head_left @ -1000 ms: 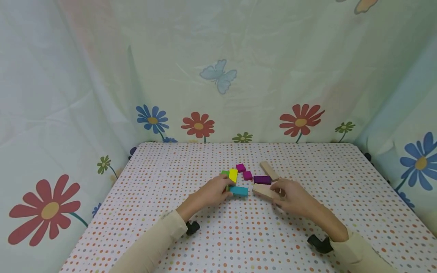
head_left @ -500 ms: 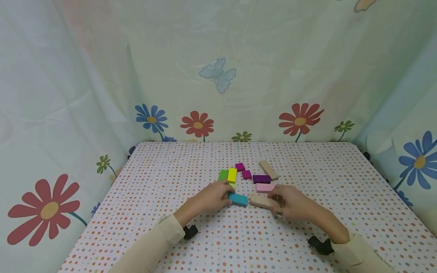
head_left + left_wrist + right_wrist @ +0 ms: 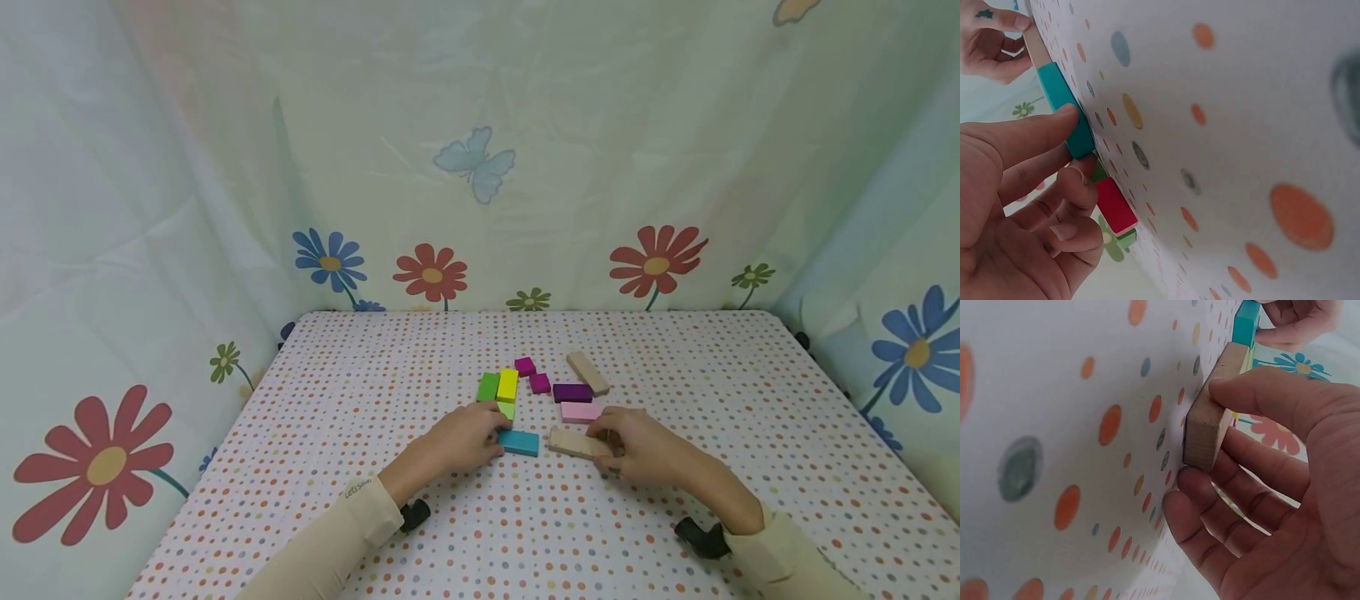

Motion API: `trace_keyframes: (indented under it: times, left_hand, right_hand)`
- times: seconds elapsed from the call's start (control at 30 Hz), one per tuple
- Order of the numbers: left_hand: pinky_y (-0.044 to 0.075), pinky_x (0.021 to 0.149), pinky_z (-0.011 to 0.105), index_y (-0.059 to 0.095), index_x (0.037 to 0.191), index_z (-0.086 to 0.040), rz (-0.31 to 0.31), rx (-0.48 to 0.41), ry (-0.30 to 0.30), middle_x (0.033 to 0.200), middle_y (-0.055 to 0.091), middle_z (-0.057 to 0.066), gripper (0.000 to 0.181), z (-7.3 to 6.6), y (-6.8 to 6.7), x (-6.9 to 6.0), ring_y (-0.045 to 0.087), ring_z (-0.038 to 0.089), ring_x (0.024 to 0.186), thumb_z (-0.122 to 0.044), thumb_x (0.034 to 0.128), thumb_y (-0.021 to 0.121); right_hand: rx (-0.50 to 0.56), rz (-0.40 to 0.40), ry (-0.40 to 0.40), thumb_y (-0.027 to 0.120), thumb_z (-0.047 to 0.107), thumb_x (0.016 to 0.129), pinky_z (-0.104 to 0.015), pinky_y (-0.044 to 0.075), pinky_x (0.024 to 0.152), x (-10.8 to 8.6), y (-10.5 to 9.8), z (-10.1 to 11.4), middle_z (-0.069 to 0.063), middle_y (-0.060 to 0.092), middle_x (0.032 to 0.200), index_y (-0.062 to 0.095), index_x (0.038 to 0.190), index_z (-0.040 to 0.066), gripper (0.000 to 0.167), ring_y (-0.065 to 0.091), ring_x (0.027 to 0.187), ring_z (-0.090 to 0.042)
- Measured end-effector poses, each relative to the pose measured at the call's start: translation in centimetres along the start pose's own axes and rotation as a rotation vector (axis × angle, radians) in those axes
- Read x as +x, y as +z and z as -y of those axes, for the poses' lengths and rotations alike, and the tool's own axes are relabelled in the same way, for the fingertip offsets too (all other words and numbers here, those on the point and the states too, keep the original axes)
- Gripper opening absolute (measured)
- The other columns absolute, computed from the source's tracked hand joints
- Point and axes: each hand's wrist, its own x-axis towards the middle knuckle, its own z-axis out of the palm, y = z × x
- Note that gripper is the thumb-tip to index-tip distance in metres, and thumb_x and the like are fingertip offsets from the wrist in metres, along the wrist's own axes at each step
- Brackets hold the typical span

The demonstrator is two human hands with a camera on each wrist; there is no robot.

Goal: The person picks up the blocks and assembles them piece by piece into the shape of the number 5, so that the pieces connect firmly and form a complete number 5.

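Observation:
My left hand (image 3: 465,435) pinches a blue wooden block (image 3: 520,442) between thumb and fingers; the left wrist view shows the thumb on the near face. To the right, a plain wooden block (image 3: 573,442) is held at its right end by my right hand (image 3: 645,446). Both blocks lie flat on the table, a small gap between them. Just behind the plain block lies a pink block (image 3: 579,412), partly covered by the right fingers. A light green block (image 3: 506,410) sits behind the left fingertips. Beside the left fingers, a red block (image 3: 1115,205) shows only in the left wrist view.
Farther back lie a yellow block (image 3: 507,385), a green block (image 3: 488,387), a purple block (image 3: 572,393) and two small magenta blocks (image 3: 539,383). Another plain block (image 3: 588,372) lies slanted at the back right. A dotted cloth covers the table (image 3: 480,533); a flowered curtain (image 3: 360,167) hangs behind.
Both hands have drawn the blue block and the plain block toward the person, away from the others. The pink and light green blocks have come into view. In the last half second little has moved.

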Motion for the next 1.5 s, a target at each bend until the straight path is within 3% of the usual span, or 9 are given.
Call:
trace_keyframes:
  times: [0.4, 0.87, 1.03, 1.17, 1.5]
  left_hand:
    - [0.057, 0.100, 0.031, 0.070, 0.138, -0.015, -0.040, 0.028, 0.037, 0.139, 0.069, 0.001, 0.041, 0.4, -0.3, -0.2, 0.061, 0.009, 0.106, -0.032, 0.1007, 0.074]
    - [0.052, 0.077, 0.021, 0.073, 0.132, -0.015, -0.054, 0.003, 0.041, 0.114, 0.072, -0.002, 0.040, -0.2, 0.2, 0.0, 0.057, 0.004, 0.084, -0.037, 0.0996, 0.075]
    - [0.051, 0.074, 0.021, 0.072, 0.134, -0.013, -0.065, 0.079, 0.066, 0.113, 0.075, -0.001, 0.046, -0.6, 0.6, 0.1, 0.057, 0.004, 0.084, -0.045, 0.1000, 0.072]
    - [0.049, 0.067, 0.020, 0.070, 0.136, -0.011, -0.061, 0.089, 0.084, 0.099, 0.075, -0.001, 0.051, -1.0, 0.9, 0.3, 0.056, 0.004, 0.079, -0.048, 0.1004, 0.071]
    - [0.042, 0.059, 0.020, 0.053, 0.157, -0.018, 0.043, 0.029, 0.125, 0.071, 0.055, -0.009, 0.065, -1.0, 0.5, 0.7, 0.050, 0.003, 0.067, -0.044, 0.0997, 0.071]
  right_hand:
    - [-0.001, 0.007, -0.075, 0.087, 0.023, 0.088, -0.022, 0.050, 0.066, -0.3, -1.0, -0.2, 0.007, 0.070, 0.097, 0.077, 0.116, 0.008, 0.033, 0.058, 0.082, -0.003]
    - [0.029, -0.014, -0.095, 0.085, 0.018, 0.090, -0.023, 0.054, 0.068, -0.7, -0.9, -0.3, 0.006, 0.070, 0.095, 0.077, 0.108, 0.009, 0.022, 0.060, 0.082, -0.002]
    - [0.026, -0.014, -0.087, 0.085, 0.016, 0.089, -0.021, 0.054, 0.067, -0.7, -0.9, -0.2, 0.006, 0.069, 0.094, 0.077, 0.109, 0.008, 0.022, 0.060, 0.081, -0.002]
    - [0.035, -0.013, -0.078, 0.085, 0.015, 0.089, -0.021, 0.053, 0.067, -0.7, -0.7, -0.2, 0.006, 0.069, 0.094, 0.077, 0.108, 0.008, 0.022, 0.061, 0.082, -0.004]
    - [0.005, -0.044, -0.075, 0.087, 0.020, 0.088, -0.022, 0.055, 0.069, -1.1, -0.9, -0.6, 0.007, 0.070, 0.096, 0.077, 0.108, 0.010, 0.025, 0.062, 0.083, -0.004]
